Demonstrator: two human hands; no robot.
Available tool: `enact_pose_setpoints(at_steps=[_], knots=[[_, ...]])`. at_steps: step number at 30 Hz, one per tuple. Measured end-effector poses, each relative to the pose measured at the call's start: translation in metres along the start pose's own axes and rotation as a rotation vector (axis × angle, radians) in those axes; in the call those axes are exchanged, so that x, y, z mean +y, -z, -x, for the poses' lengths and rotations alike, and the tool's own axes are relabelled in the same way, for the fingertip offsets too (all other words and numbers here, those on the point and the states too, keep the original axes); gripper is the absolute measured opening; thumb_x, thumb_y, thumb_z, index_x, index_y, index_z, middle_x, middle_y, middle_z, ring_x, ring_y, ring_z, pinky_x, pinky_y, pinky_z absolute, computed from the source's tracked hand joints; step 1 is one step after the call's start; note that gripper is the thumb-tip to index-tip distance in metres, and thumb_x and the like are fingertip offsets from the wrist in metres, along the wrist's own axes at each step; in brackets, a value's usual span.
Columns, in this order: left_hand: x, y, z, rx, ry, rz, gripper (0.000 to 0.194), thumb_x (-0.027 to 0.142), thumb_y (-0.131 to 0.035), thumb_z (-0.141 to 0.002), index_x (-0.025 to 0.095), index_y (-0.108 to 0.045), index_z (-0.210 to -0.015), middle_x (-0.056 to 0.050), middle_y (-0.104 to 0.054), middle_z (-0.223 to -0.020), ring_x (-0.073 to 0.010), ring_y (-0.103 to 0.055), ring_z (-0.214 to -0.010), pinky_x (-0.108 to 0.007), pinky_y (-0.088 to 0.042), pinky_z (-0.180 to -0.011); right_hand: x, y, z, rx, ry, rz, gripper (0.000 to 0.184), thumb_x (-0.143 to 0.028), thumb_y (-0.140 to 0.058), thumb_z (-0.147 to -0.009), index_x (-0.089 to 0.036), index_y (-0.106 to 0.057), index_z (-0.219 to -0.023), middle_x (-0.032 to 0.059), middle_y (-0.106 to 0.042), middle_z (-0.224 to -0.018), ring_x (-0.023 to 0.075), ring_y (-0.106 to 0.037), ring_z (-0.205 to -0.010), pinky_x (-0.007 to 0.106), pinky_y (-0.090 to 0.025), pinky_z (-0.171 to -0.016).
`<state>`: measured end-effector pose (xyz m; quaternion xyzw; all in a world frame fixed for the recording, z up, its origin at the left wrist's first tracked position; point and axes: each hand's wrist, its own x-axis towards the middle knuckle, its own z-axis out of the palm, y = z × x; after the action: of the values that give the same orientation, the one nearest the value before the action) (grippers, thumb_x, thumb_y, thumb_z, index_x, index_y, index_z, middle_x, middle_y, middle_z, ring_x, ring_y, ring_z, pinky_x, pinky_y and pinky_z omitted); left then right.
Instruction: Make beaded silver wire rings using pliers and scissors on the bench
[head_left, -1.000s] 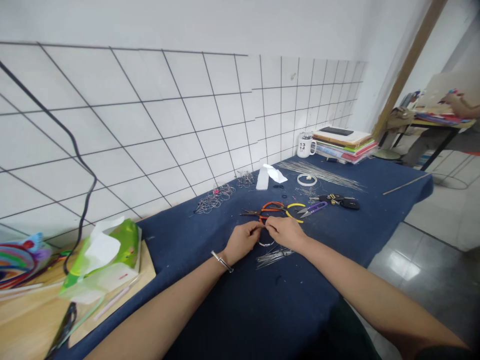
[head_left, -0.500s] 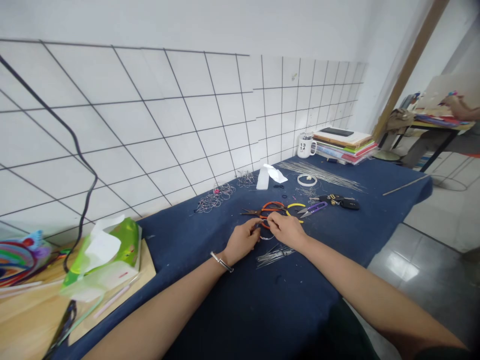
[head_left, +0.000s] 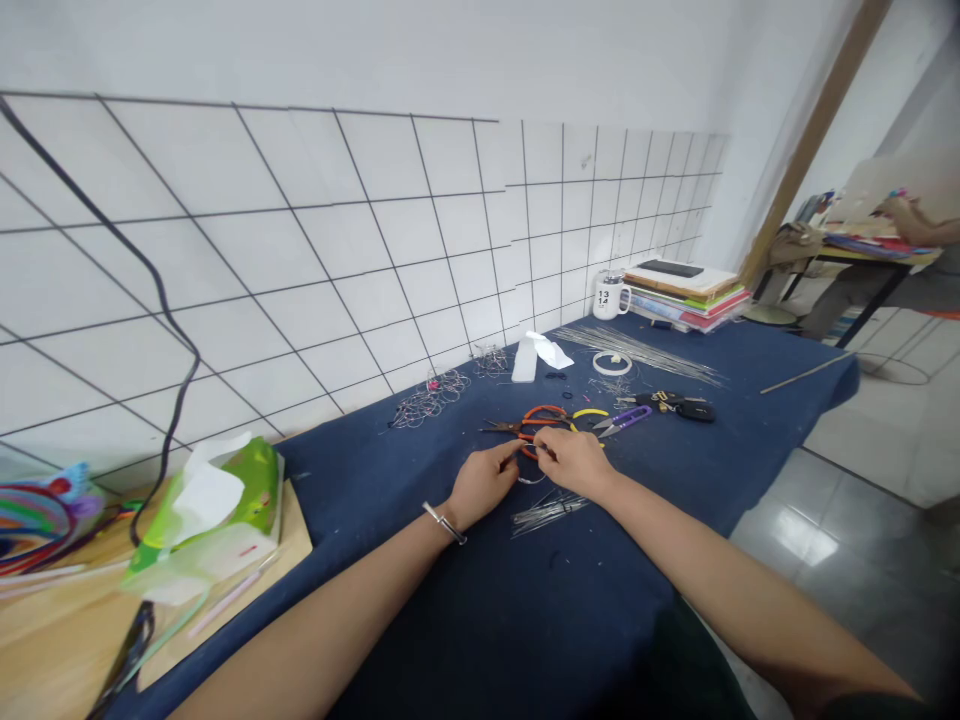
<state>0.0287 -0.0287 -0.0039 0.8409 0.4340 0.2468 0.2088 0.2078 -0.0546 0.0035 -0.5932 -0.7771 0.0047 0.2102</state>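
Note:
Over the dark blue cloth, my left hand (head_left: pixel 484 485) and my right hand (head_left: pixel 574 463) meet, both with fingers pinched on a thin silvery wire loop (head_left: pixel 532 481). The loop hangs between them, partly covered by the fingers. Just beyond lie pliers with orange handles (head_left: pixel 544 410) and a tool with yellow handles (head_left: pixel 591 412), its near part behind my right hand. To the right of them rest purple thread snips (head_left: pixel 628 420). A bundle of short metal wires (head_left: pixel 547 513) lies below my hands.
Tangled wire loops (head_left: pixel 429 398) lie along the wall. Farther back are long straight wires (head_left: pixel 645 352), a white ring-shaped coil (head_left: pixel 612 363), keys (head_left: pixel 675 404), a mug (head_left: pixel 610 296) and stacked books (head_left: pixel 686 295). Left stands a green tissue pack (head_left: pixel 251 490). Another person sits far right.
My fingers shift slightly around the loop: they part a little from being close together, and the right fingertips re-grip. The view tilts a little; the tools stay put.

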Motion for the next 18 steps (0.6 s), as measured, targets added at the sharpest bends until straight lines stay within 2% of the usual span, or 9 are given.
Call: enact_pose_setpoints(at_steps=[3,8,18], knots=[[0.0014,0.0014,0.0009,-0.018,-0.023,-0.005,0.044,0.015,-0.040,-0.075,0.024,-0.054,-0.116,-0.001,-0.065,-0.099,-0.0128,-0.059,-0.074,-0.019,-0.041,-0.068,0.0010,-0.0004,0.0003,-0.041,0.024,0.000,0.016,-0.030,-0.041,-0.083,-0.022,-0.055,-0.084,0.0007,-0.063,-0.087,0.0133,-0.055,-0.078,0.023,-0.032,-0.065],[0.0024,0.0024,0.0017,-0.045,-0.059,-0.040,0.043,0.013,-0.040,-0.075,0.026,-0.056,-0.114,0.001,-0.066,-0.096,-0.0131,-0.059,-0.072,-0.019,-0.041,-0.064,0.0004,-0.0006,-0.0006,-0.079,0.067,0.001,0.022,-0.029,-0.036,-0.086,-0.021,-0.056,-0.089,0.0031,-0.063,-0.089,0.0136,-0.055,-0.085,0.023,-0.033,-0.068],[-0.0031,-0.0005,-0.0002,-0.047,-0.010,-0.049,0.043,0.016,-0.044,-0.074,0.026,-0.055,-0.115,-0.001,-0.067,-0.092,-0.0145,-0.059,-0.072,-0.021,-0.042,-0.066,0.0032,-0.0036,-0.0004,-0.034,0.110,-0.042,0.021,-0.027,-0.035,-0.086,-0.020,-0.055,-0.083,0.0029,-0.063,-0.083,0.0139,-0.055,-0.080,0.023,-0.030,-0.063]])
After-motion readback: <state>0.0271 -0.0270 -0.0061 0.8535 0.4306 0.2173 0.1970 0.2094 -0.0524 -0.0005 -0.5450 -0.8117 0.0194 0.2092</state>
